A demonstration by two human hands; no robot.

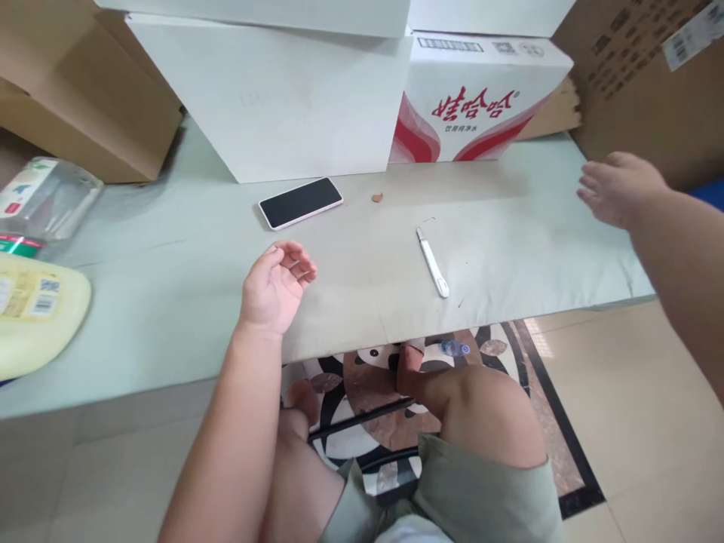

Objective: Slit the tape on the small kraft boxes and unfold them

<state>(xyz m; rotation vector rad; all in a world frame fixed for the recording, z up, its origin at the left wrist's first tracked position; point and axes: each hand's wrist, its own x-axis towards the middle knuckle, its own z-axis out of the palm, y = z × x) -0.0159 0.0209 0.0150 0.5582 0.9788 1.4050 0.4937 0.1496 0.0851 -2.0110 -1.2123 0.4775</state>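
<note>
My left hand point(275, 285) rests on the pale green table surface point(170, 264), palm turned up, fingers loosely curled and holding nothing. A black-screened phone point(301, 202) lies just beyond it. My right hand point(619, 188) hovers above the table's right end with its fingers stretched out and nothing in it. A white pen-like stick point(433, 262) lies on the table between the two hands, closer to the front edge.
White cartons point(283, 98), one with red printing point(475, 105), stand at the back, with brown cardboard boxes point(84, 90) beside them. A clear bottle point(45, 200) and a yellow container point(34, 309) lie at the left. A small brown crumb point(377, 197) sits near the phone.
</note>
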